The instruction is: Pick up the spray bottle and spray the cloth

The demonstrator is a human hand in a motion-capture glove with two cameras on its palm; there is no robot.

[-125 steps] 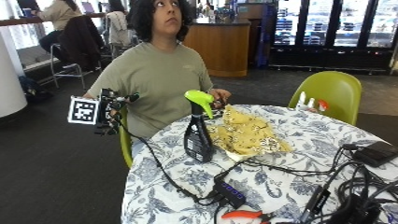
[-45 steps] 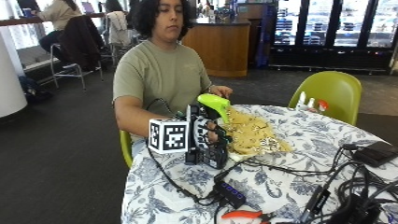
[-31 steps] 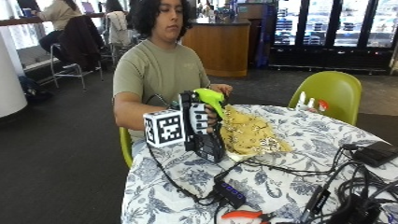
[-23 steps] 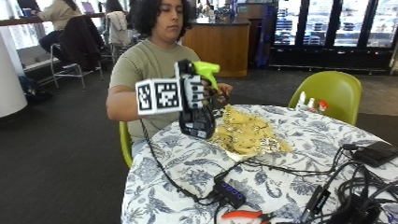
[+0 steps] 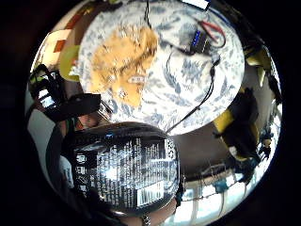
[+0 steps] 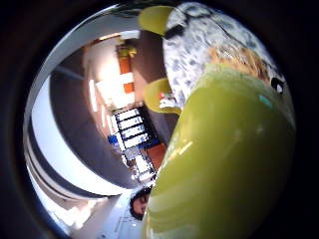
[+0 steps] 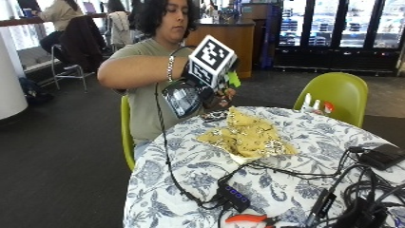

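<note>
- Outside view: right hand point(image 7: 212, 88) in black glove wrapped round the spray bottle point(image 7: 185, 97), lifted up off the desk point(image 7: 190, 161) and tipped over on its side. Green spray top point(image 7: 233, 78) poking out past the hand, nearest the cloth. Yellow cloth point(image 7: 250, 135) lying in a heap on the desk, below the bottle and a bit to one side of it.
- Little finger side palm view: dark bottle body point(image 5: 124, 165) with its white label right up close to the palm. Cloth point(image 5: 123, 59) far under it on the flowery desk point(image 5: 188, 80), with black cables point(image 5: 207, 89) beside the cloth.
- Thumb side palm view: big green spray top point(image 6: 224, 159) filling most of the view, with a bit of cloth point(image 6: 239, 57) past it.
- Could go wrong: bottle tipped so far that maybe no water comes out, or spray misses the cloth and wets the cables next to it.
</note>
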